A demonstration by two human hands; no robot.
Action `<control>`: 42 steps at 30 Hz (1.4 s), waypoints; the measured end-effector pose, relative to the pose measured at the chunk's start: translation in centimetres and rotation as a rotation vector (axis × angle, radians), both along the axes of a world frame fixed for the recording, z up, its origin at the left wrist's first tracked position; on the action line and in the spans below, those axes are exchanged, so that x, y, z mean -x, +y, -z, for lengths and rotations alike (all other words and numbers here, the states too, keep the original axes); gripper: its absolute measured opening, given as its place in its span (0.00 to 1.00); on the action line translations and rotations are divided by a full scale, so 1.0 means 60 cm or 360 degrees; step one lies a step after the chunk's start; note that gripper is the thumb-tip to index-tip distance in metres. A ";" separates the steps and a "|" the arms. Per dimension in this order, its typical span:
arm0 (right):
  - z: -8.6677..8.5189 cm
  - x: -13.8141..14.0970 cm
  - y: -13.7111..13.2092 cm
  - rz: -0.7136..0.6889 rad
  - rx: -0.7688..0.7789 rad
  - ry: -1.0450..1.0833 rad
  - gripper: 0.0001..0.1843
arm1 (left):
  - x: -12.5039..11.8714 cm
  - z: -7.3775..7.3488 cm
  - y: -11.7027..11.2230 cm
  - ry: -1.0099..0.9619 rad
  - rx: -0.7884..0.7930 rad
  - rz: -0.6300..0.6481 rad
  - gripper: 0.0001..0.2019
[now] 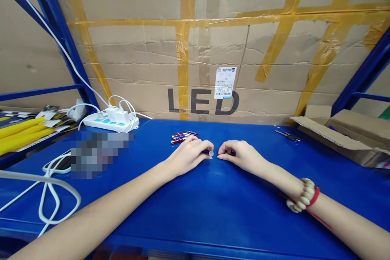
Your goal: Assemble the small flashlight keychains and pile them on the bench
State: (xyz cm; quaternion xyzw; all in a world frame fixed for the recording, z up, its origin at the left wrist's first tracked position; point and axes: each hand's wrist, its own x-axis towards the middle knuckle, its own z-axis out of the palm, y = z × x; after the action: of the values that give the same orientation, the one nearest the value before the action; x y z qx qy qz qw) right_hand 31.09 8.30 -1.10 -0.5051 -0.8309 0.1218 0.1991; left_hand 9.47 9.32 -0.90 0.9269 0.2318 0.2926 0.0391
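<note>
My left hand (pixel 190 152) is closed around a small flashlight (pixel 211 153); its round, pale end pokes out past my fingertips, and most of its dark tube is hidden. A short gap to the right, my right hand (pixel 239 153) is pinched, with a small dark piece (pixel 232 152) partly visible under the curled fingers. What that piece is I cannot make out. Just behind my left hand, several slim red and blue metal flashlights (pixel 182 136) lie side by side on the blue tabletop (pixel 195 211).
A white power strip (pixel 100 122) with plugged chargers stands at the back left, its white cables (pixel 50 195) looping forward. Yellow packaged items (pixel 24 132) lie far left. Keys (pixel 288 135) and an open cardboard box (pixel 344 136) are on the right. A large taped carton (pixel 146 57) walls the back.
</note>
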 end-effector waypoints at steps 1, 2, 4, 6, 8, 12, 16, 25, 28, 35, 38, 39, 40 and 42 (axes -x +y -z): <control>0.001 0.000 0.001 -0.0010 0.0018 0.0025 0.08 | -0.002 -0.002 -0.005 0.0042 -0.0081 0.0047 0.03; 0.002 0.001 0.001 -0.0023 0.0029 0.0044 0.07 | -0.005 -0.003 -0.009 0.0078 -0.0148 0.0096 0.03; 0.004 0.001 0.002 -0.0049 0.0031 0.0059 0.07 | -0.012 -0.004 -0.019 0.0144 -0.0247 0.0181 0.03; 0.007 0.002 0.004 -0.0079 0.0016 0.0055 0.07 | -0.020 -0.003 -0.027 0.0210 -0.0327 0.0235 0.05; 0.009 0.002 0.005 -0.0109 -0.0019 0.0039 0.08 | -0.027 -0.001 -0.033 0.0248 -0.0399 0.0262 0.07; 0.009 0.003 0.004 -0.0116 -0.0096 -0.0014 0.08 | -0.030 0.003 -0.033 0.0266 -0.0423 0.0268 0.10; 0.005 0.004 0.003 -0.0077 -0.0146 -0.0105 0.07 | -0.022 0.003 -0.026 0.0221 -0.0338 0.0116 0.10; -0.020 0.011 -0.019 0.0011 -0.0678 0.0278 0.11 | -0.016 0.002 -0.020 -0.0031 -0.0083 -0.0195 0.08; -0.030 0.024 -0.038 -0.0101 -0.0835 0.0538 0.12 | -0.016 0.003 -0.019 -0.0082 -0.0007 -0.0200 0.07; -0.023 0.036 -0.048 -0.0283 -0.0949 0.0554 0.10 | -0.015 0.002 -0.018 -0.0142 0.0076 -0.0165 0.06; -0.018 0.034 -0.046 -0.0253 -0.0953 0.0556 0.10 | -0.015 0.004 -0.018 -0.0125 0.0034 -0.0151 0.06; -0.017 0.034 -0.045 -0.0256 -0.0940 0.0545 0.10 | -0.015 0.004 -0.018 -0.0121 0.0026 -0.0156 0.06; -0.015 0.035 -0.045 -0.0263 -0.0923 0.0528 0.10 | -0.015 0.005 -0.017 -0.0121 0.0017 -0.0162 0.06; -0.013 0.036 -0.045 -0.0262 -0.0880 0.0486 0.10 | -0.014 0.007 -0.016 -0.0118 -0.0018 -0.0163 0.06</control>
State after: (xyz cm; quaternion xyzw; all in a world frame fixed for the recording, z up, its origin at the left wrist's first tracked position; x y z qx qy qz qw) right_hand 28.96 5.58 -0.31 -0.3390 -0.8310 -0.0185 0.4407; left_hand 10.31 8.34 -1.31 0.9026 0.2757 0.3296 0.0272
